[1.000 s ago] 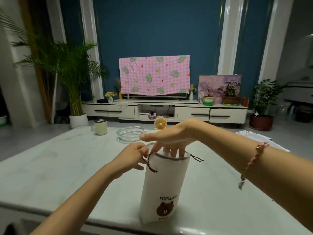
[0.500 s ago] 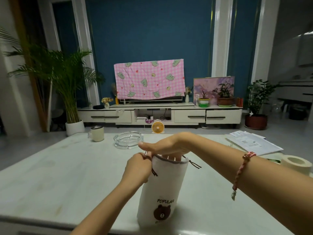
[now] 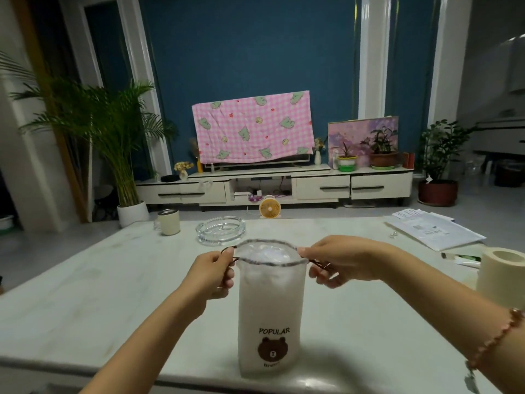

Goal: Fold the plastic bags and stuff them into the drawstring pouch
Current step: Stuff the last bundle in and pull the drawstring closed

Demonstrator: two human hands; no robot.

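What we count, kind by kind
We see one drawstring pouch (image 3: 271, 308), two hands, the left hand (image 3: 211, 273) and the right hand (image 3: 343, 261), one glass ashtray (image 3: 220, 230), one mug (image 3: 169, 222), one tape roll (image 3: 501, 270) and one small fan (image 3: 270, 207).

view: one head-worn wide-angle camera
position: above the near edge of the table (image 3: 85, 294), about mid-width
facing: forward and slightly down, toward the far TV cabinet (image 3: 321, 186)
closeness: drawstring pouch (image 3: 270, 308) close, centre frame; cabinet far behind
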